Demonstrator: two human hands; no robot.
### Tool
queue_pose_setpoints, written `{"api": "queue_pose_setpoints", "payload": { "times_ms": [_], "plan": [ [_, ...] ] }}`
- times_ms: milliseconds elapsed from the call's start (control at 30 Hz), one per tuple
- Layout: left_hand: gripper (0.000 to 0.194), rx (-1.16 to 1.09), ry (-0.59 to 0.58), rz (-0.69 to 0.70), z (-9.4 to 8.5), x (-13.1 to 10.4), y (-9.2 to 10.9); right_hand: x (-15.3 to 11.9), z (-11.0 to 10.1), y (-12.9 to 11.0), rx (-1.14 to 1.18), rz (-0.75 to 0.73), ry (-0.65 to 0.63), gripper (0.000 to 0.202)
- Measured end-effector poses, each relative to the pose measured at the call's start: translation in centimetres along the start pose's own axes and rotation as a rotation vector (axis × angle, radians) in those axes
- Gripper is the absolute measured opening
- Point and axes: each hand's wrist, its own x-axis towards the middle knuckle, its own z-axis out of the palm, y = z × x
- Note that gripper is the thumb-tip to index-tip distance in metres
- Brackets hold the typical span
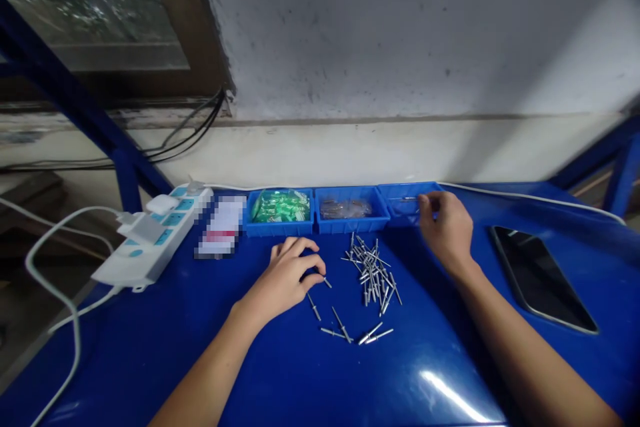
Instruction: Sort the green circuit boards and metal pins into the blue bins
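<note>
My left hand (pixel 293 271) is over the blue table, thumb and forefinger closed on the end of a silver blind rivet (pixel 327 283). Over the right blue bin (pixel 400 219) is my right hand (pixel 447 223), its fingers pinched together; a thin blind rivet (pixel 409 199) sticks out leftward from the fingertips. Between the hands lies a loose pile of blind rivets (pixel 373 270). Several more rivets (pixel 341 325) are scattered on the table nearer to me, just right of my left hand.
The middle bin (pixel 351 225) holds brownish small parts in clear plastic, the left bin (pixel 280 230) green packets. A white power strip (pixel 155 233) with plugs and cables stands at left beside a blurred card (pixel 220 227). On the right lies a black phone (pixel 543 277). A wall rises behind.
</note>
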Motion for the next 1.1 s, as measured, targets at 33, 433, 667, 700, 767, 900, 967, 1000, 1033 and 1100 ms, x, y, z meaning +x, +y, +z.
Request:
{"api": "queue_pose_setpoints", "payload": {
  "times_ms": [33,433,667,700,767,900,967,1000,1033,1100],
  "plan": [
    [0.006,-0.01,-0.004,-0.003,0.2,0.1,0.1,0.0,0.4,0.3,-0.024,0.011,-0.028,0.024],
    [0.012,-0.335,0.306,-0.016,0.3,0.4,2.0,-6.3,-2.1,-10.6,0.347,-0.471,-0.521,0.028],
    [0.022,-0.446,0.3,-0.036,1.5,0.0,3.2,-7.4,-1.5,-11.0,0.296,-0.544,-0.526,0.029],
    [0.023,-0.455,0.294,-0.028,1.4,0.0,3.3,-7.3,-1.5,-11.0,0.286,-0.552,-0.514,0.029],
    [0.024,-0.439,0.306,-0.02,1.1,0.0,3.5,-7.2,-1.5,-10.8,0.266,-0.555,-0.477,0.03],
    [0.012,-0.301,0.359,0.007,0.0,0.1,3.5,-7.0,-1.6,-10.5,0.259,-0.531,-0.428,0.033],
    [0.008,-0.257,0.34,0.03,-0.4,0.2,3.3,-7.0,-1.5,-10.4,0.268,-0.528,-0.435,0.034],
    [0.009,-0.243,0.321,0.033,-0.4,0.3,3.2,-7.0,-1.5,-10.5,0.273,-0.529,-0.445,0.034],
    [0.009,-0.232,0.304,0.027,-0.5,0.3,3.2,-7.0,-1.5,-10.5,0.277,-0.532,-0.46,0.035],
    [0.01,-0.206,0.271,-0.005,-0.4,0.2,3.0,-6.9,-1.6,-10.5,0.281,-0.55,-0.509,0.036]
  ]
}}
